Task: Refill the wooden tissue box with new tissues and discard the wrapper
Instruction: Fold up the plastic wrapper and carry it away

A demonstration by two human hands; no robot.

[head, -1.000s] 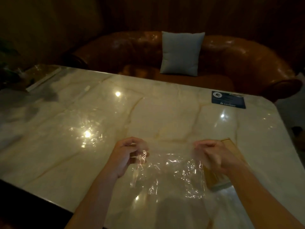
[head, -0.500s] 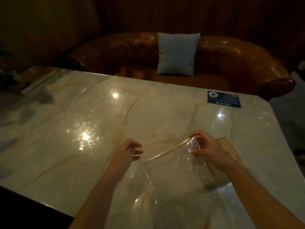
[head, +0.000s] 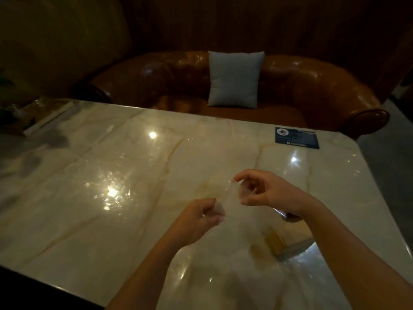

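Observation:
Above the marble table, both hands hold a clear plastic wrapper, which is hard to make out in the dim light. My right hand pinches its upper end between thumb and forefinger. My left hand, lower and to the left, is closed on its other end. The wooden tissue box lies on the table under my right forearm; only a corner of it shows, blurred through the hanging plastic.
A dark blue card lies near the table's far right corner. A brown leather sofa with a grey cushion stands behind the table. Some clutter sits at the far left edge.
The wrapper went from spread between both hands to held by the right hand alone; now my left hand has closed on it again, and the two hands are close together, higher above the table.

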